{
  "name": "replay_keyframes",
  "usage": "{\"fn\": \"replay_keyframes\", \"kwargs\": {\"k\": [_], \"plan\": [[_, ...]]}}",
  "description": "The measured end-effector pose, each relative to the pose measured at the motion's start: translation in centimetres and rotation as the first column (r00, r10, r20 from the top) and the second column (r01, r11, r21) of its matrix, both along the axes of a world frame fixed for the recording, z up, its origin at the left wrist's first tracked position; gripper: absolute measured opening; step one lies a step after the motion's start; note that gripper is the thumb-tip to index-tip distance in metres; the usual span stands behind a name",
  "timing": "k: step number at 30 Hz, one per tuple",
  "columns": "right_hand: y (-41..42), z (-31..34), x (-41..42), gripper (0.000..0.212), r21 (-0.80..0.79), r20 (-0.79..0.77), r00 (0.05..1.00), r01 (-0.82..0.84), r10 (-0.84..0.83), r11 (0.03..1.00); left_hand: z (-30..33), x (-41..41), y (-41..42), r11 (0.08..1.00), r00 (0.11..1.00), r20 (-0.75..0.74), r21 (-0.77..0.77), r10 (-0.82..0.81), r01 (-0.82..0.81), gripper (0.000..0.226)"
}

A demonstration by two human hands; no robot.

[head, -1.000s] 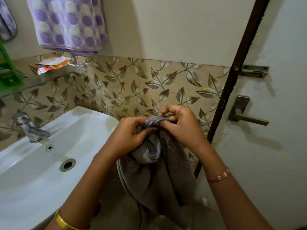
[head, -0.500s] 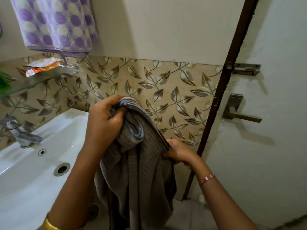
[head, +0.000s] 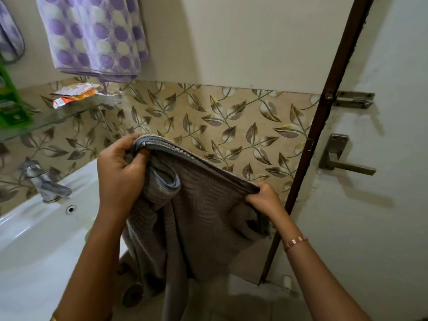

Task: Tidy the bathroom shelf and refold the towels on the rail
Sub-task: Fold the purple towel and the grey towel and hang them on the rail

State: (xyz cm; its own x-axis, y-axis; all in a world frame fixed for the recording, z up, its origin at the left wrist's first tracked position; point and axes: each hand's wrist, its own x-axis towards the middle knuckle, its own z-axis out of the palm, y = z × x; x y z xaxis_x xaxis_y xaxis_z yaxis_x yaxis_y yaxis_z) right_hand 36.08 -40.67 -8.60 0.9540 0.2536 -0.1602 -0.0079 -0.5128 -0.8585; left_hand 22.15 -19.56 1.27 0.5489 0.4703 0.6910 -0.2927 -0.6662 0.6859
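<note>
Since the earlier frame, our right hand [head: 264,200] has travelled outward along the grey towel [head: 196,216] toward the door frame [head: 324,144], drawing its top edge taut into a line that slopes down from centre to lower right. We record our left hand [head: 120,172] at centre frame with fingers curled round a bunched corner of the towel, thumb pressed over the folds; the right hand pinches the far end of the same edge. The remaining cloth hangs slack below both hands toward the bottom of the frame, beside the white sink [head: 34,246] at lower left. A chrome tap [head: 44,181] stands on the sink's back rim. At upper left, a purple-spotted towel [head: 92,35] hangs against the plain wall, above a glass shelf [head: 58,117] bearing a crumpled orange-and-white sachet [head: 74,95] and a green package [head: 11,100] at the frame's edge. Leaf-patterned tiles [head: 231,126] cover the wall's lower band. At right, the door [head: 382,205] carries a lever handle [head: 345,163] and, above it, a bolt latch [head: 354,100].
</note>
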Motion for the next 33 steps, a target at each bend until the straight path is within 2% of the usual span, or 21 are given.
{"fn": "replay_keyframes", "kwargs": {"k": [2,3,6,8,9,11,13,14,16,18,21,24,26,28,30,33], "plan": [[-0.1,0.6,0.2,0.011,0.011,0.116,0.990,0.084,-0.084,0.996,-0.8,0.3,0.7,0.999,0.998,-0.056,-0.022,0.042,-0.043,0.025],[0.0,1.1,0.3,0.014,0.013,0.170,0.980,0.099,-0.100,0.995,-1.4,0.5,1.2,0.996,0.992,-0.107,-0.049,0.073,-0.078,0.025],[0.3,2.8,0.1,0.022,0.052,0.295,0.954,0.042,-0.055,0.998,-3.4,0.8,2.7,0.972,0.944,-0.289,-0.122,0.159,-0.202,0.024],[0.6,3.7,-0.6,0.021,0.055,0.371,0.929,-0.015,-0.007,0.998,-4.1,0.7,2.9,0.975,0.912,-0.386,-0.106,0.139,-0.194,0.036],[0.8,4.2,-1.1,0.021,0.056,0.405,0.914,-0.041,0.015,0.998,-4.2,0.6,2.6,0.988,0.902,-0.419,-0.069,0.100,-0.141,0.048],[1.5,5.3,-2.3,0.022,0.049,0.466,0.881,-0.119,0.083,0.992,-4.0,0.7,0.9,0.998,0.894,-0.443,-0.015,-0.065,0.065,0.077],[2.5,6.3,-3.6,0.018,0.003,0.519,0.835,-0.212,0.180,0.977,-4.1,0.9,-1.7,0.959,0.855,-0.443,-0.038,-0.269,0.282,0.094],[2.8,6.8,-4.2,0.018,-0.028,0.550,0.806,-0.243,0.218,0.970,-4.5,1.2,-2.8,0.936,0.831,-0.446,-0.049,-0.332,0.348,0.093],[3.1,7.8,-5.3,0.020,-0.080,0.590,0.756,-0.296,0.284,0.952,-5.0,1.8,-4.4,0.927,0.832,-0.430,-0.038,-0.351,0.372,0.070],[2.8,8.5,-5.6,0.020,-0.118,0.585,0.734,-0.343,0.345,0.932,-5.1,2.2,-4.7,0.941,0.865,-0.392,-0.004,-0.312,0.338,0.036],[1.9,8.2,-5.1,0.021,-0.109,0.540,0.757,-0.371,0.368,0.922,-5.0,2.3,-4.3,0.955,0.887,-0.398,0.079,-0.233,0.286,0.019],[1.2,6.6,-4.2,0.033,-0.071,0.391,0.835,-0.392,0.387,0.917,-4.6,2.2,-4.4,0.965,0.921,-0.325,0.076,-0.213,0.250,0.027],[0.4,5.3,-3.4,0.043,0.056,0.201,0.887,-0.435,0.416,0.899,-4.0,2.0,-4.5,0.968,0.939,-0.257,0.042,-0.229,0.248,0.032],[-0.7,4.5,-2.8,0.041,0.222,0.068,0.909,-0.415,0.411,0.882,-3.5,1.9,-4.4,0.970,0.947,-0.223,0.024,-0.232,0.244,0.033],[-1.8,4.3,-1.9,0.032,0.273,0.062,0.933,-0.358,0.355,0.893,-3.1,2.0,-3.8,0.982,0.963,-0.202,0.025,-0.181,0.190,0.032],[-2.8,4.2,-0.8,0.015,0.158,0.174,0.949,-0.289,0.261,0.944,-2.9,2.1,-2.4,0.997,0.978,-0.198,0.012,-0.071,0.074,0.030]]}}
